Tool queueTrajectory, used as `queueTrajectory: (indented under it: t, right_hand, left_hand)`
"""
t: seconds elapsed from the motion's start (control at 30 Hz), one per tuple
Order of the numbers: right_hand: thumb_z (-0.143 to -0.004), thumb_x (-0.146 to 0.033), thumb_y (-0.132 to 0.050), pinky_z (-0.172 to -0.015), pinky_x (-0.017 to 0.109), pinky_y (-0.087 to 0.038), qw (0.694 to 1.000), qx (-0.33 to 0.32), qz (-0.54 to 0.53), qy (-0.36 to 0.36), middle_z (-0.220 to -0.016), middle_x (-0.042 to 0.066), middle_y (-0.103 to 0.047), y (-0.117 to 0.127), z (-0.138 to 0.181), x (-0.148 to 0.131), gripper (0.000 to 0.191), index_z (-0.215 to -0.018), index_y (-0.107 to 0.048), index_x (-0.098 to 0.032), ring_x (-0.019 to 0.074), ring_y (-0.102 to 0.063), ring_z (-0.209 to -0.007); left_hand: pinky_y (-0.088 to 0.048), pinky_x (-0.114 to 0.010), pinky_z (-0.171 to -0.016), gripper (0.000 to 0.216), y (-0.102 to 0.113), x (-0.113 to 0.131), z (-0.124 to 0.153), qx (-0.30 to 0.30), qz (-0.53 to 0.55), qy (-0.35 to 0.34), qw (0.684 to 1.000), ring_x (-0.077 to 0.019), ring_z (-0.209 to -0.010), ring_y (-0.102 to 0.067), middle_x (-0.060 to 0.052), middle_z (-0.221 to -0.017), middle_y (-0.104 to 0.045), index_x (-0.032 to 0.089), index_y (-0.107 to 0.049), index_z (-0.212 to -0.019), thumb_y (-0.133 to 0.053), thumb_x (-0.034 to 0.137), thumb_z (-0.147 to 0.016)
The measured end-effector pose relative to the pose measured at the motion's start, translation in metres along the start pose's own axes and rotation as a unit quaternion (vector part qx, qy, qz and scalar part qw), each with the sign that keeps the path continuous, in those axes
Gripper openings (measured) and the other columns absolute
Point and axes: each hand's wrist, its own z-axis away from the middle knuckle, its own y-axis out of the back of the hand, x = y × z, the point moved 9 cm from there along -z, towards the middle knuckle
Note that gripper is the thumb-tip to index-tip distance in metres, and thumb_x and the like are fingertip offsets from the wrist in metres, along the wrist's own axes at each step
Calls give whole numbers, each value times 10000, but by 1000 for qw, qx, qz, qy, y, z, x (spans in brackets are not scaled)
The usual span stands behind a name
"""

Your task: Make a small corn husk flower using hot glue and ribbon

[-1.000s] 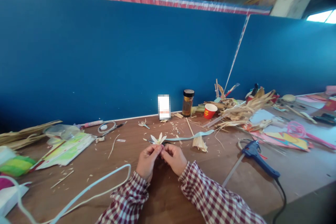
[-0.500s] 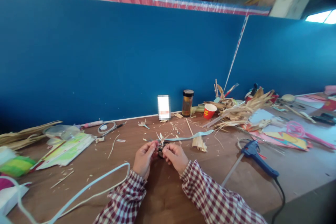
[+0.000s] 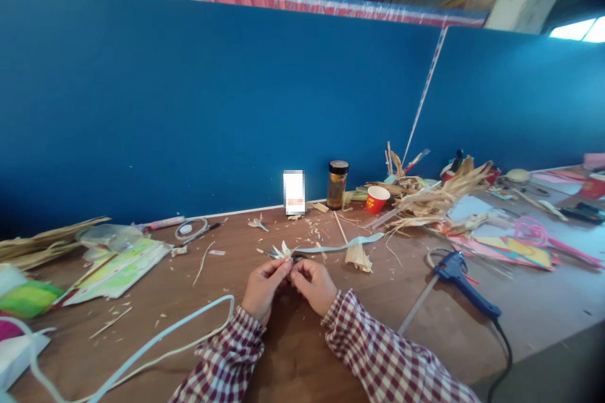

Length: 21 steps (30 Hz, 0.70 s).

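Observation:
My left hand point(image 3: 265, 288) is closed, its thumb and finger pinching a small pale flower point(image 3: 285, 250) that looks made of dry husk. Its petals stick up above the fingertips. Beside it, my right hand point(image 3: 314, 285) is also closed, fingertips almost meeting those of the left. What the right fingers grip is hidden; something dark shows only in part behind them. A pale blue strip point(image 3: 345, 244) stretches rightward from just behind the hands along the table. Husk scraps lie around, including a fan-shaped husk piece point(image 3: 359, 258) to the right.
A blue glue gun point(image 3: 466, 283) with a cord lies at right. Behind stand a red paper cup point(image 3: 377, 199), a dark-lidded jar point(image 3: 337, 186) and a blurred white panel point(image 3: 294, 192). Dry husks point(image 3: 454, 192) heap at back right. A pale cable point(image 3: 165, 327) loops at front left.
The fingertips have drawn closer together, my right hand shifting slightly left. The dark object between them is now mostly covered, and the flower's petals show more plainly and sit slightly further left.

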Motion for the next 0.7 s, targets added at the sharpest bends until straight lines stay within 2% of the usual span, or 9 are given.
queueTrajectory:
  t: [0.13,0.23,0.57,0.7]
  right_hand:
    - [-737,-331,-537,-462,201,-322,1000,7,15,18,-555,-19,-509,0,0,-3,191,-657,-497,-162,85,-412,-491]
    - [-740,-319,-533,-464,202,-316,999,12,24,26,-554,-20,-504,0,0,-2,180,-657,-504,-163,86,-403,-491]
    - [-764,-320,-517,-470,206,-341,997,32,46,45,-550,-28,-489,7,1,-3,180,-672,-535,-166,89,-412,-487]
    - [-775,-289,-513,-510,210,-400,993,46,96,54,-709,12,-575,16,17,-15,170,-862,-580,-159,93,-485,-538]
  left_hand:
    - [-451,-229,-588,235,0,1,-1,-2,-3,-15,1000,-134,-618,-574,-52,-646,-672,119,-720,-717,-767,277,-550]
    - [-456,-238,-607,221,-2,1,0,-9,3,-15,1000,-129,-606,-572,-57,-663,-679,116,-719,-703,-765,274,-554]
    - [-455,-181,-558,237,-5,-10,2,-13,69,52,996,-91,-592,-572,-49,-709,-684,127,-709,-747,-776,235,-548]
    - [-447,-139,-493,254,-3,-10,2,-14,57,60,997,-44,-513,-526,-16,-697,-657,136,-693,-809,-758,242,-588]
